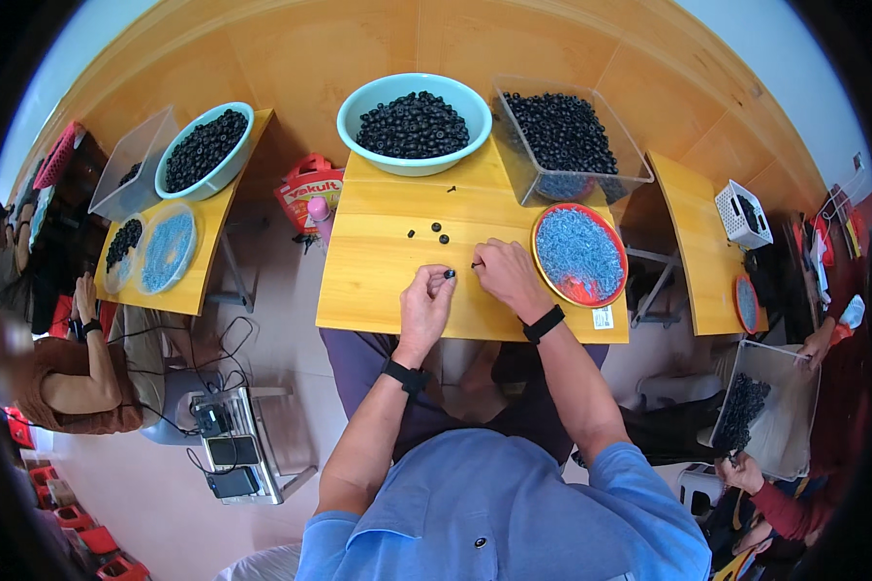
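Note:
Over the near part of the yellow table (368, 281), my left hand (424, 312) pinches a small round black part (450, 274) between thumb and fingertips. Just to its right, my right hand (510, 279) is closed in a pinch on a small dark piece (476, 264), too small to name. The two hands are apart. Beyond them lie a few loose black pieces (436, 227), and a small black screw-like piece (451, 189) rests farther back. Close to the right hand stands a red round tray (583, 294) filled with small bluish, shiny, screw-like pieces (576, 247).
A light blue basin (349, 131) of black round parts stands at the table's back, beside a clear bin (632, 177) of similar parts. Left, a person (77, 382) sits at another table (225, 208). Right, a person's hand (743, 473) touches a clear bin (790, 426).

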Available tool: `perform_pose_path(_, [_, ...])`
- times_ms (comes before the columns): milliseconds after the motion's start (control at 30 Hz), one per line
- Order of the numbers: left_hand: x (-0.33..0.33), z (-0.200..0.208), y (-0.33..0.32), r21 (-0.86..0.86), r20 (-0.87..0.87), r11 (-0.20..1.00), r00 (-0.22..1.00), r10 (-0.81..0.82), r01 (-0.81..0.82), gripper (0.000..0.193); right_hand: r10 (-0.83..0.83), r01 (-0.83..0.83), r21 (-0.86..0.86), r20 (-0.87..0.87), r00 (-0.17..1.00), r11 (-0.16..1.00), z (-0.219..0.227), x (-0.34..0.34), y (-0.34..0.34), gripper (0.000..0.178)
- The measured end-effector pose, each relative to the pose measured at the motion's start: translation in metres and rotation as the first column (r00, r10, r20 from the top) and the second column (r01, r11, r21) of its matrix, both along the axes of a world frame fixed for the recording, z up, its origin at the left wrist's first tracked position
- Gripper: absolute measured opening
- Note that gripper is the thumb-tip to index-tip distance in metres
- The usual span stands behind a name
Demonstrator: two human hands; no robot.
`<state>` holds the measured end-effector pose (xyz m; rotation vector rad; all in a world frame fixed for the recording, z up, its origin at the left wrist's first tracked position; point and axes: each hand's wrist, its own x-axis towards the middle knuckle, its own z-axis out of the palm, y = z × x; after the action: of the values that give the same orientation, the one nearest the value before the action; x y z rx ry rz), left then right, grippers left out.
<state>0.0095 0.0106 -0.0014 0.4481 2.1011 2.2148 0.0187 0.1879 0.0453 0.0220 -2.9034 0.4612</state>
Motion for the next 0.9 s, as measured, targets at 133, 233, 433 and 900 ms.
perform_pose_path(133, [0.0,-0.003,-0.002,-0.007,0.003,0.999,0.999,-0.032,0.032,0.017,0.03,-0.032,-0.013,-0.103,0.994,0.999,0.005,0.005,-0.005,0.01])
perform_pose_path(233, [0.002,-0.006,-0.002,0.047,0.006,0.996,0.997,-0.076,0.075,0.018,0.009,-0.009,-0.011,-0.007,1.0,1.0,-0.008,0.003,-0.001,0.01])
perform_pose_path(433, [0.002,-0.004,-0.002,0.033,0.03,0.996,0.996,-0.088,0.087,0.017,0.005,-0.015,-0.153,-0.064,0.998,0.988,-0.008,0.008,-0.001,0.012])
perform_pose_path(900, [0.001,-0.003,-0.003,-0.056,0.004,0.994,0.995,-0.096,0.096,0.016,-0.094,0.006,-0.802,-0.063,0.994,0.598,-0.011,0.035,-0.01,0.015])
